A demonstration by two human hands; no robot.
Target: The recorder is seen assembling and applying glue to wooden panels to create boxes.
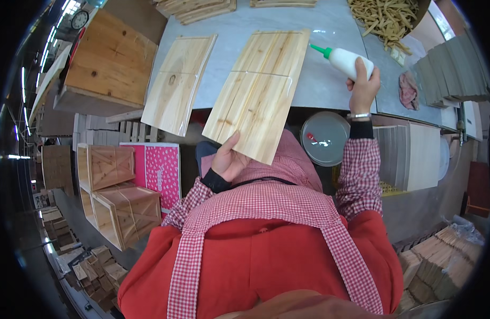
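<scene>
My left hand point(230, 160) grips the near end of a pale wooden panel point(255, 93), thumb on top and fingers beneath. The panel slants from the table toward my lap. A thin whitish bead crosses it and another runs along its right edge. To the right, my right hand point(365, 89) is wrapped round a white glue bottle point(345, 59) with a green nozzle. The nozzle points left, close to the panel's far right corner. Left of the held panel lies a second wooden panel point(177, 87), overhanging the table's front edge, with similar lines on it.
The pale table point(330, 95) carries stacked panels point(197, 9) at the back and a heap of wooden strips point(386, 21) at back right. A pink cloth point(408, 90) and grey boards point(452, 69) lie farther right. A wooden box point(111, 58) stands left; a round bucket point(325, 139) sits below the edge.
</scene>
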